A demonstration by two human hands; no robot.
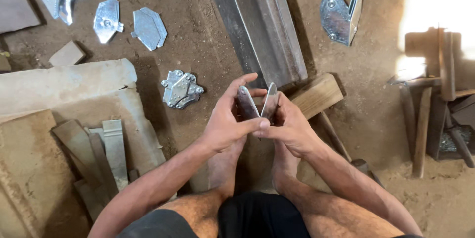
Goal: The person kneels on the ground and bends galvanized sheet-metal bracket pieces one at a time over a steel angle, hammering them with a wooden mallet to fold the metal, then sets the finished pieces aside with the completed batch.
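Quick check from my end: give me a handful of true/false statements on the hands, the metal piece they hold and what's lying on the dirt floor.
1. Both hands, left and right, hold a folded metal piece. True.
2. The wooden mallet lies left of the hands. False: it lies to their right.
3. A long steel bar lies ahead of the hands. True.
4. The floor holds no other metal plates. False: several lie there, such as one at upper right.

We see a bare dirt floor (208, 45), brown and dusty. A pale stone slab (64, 82) lies at left, a long steel rail (267, 25) runs up the middle, and harsh sunlight (438, 10) glares at upper right.
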